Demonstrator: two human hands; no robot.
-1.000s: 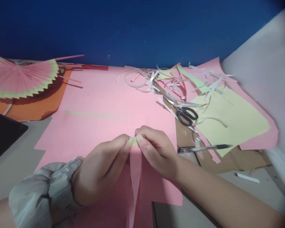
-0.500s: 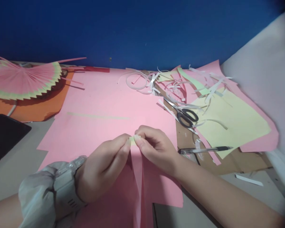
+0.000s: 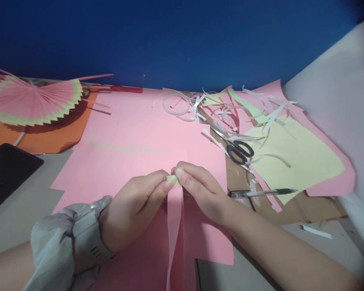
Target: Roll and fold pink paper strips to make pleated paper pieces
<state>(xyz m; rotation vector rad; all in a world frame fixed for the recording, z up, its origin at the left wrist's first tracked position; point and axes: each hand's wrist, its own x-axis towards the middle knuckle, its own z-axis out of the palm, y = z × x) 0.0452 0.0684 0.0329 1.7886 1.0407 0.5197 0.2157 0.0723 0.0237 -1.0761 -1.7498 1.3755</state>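
Between my two hands is a folded pink paper strip (image 3: 175, 218) with a pale yellow-green end at its top. My left hand (image 3: 139, 206) pinches that end from the left, thumb on top. From the right, my right hand (image 3: 202, 190) pinches the same end, its thumb close to the left one. The strip hangs down toward me, its folded layers parted lower down, and it runs out of view at the bottom. Beneath both hands lie large pink paper sheets (image 3: 133, 121).
A pleated pink and yellow-green paper fan (image 3: 36, 101) rests on orange paper (image 3: 66, 135) at left, above a black phone (image 3: 12, 173). At right lie black-handled scissors (image 3: 239, 149), a pen (image 3: 262, 192), yellow paper (image 3: 297, 153) and curled paper scraps (image 3: 227, 111). A blue wall (image 3: 182, 40) stands behind.
Both hands keep their pinch on the strip's end, with small shifts of the thumbs. The hanging layers have swung slightly. The whole view has drifted a little, moving things at left rightward.
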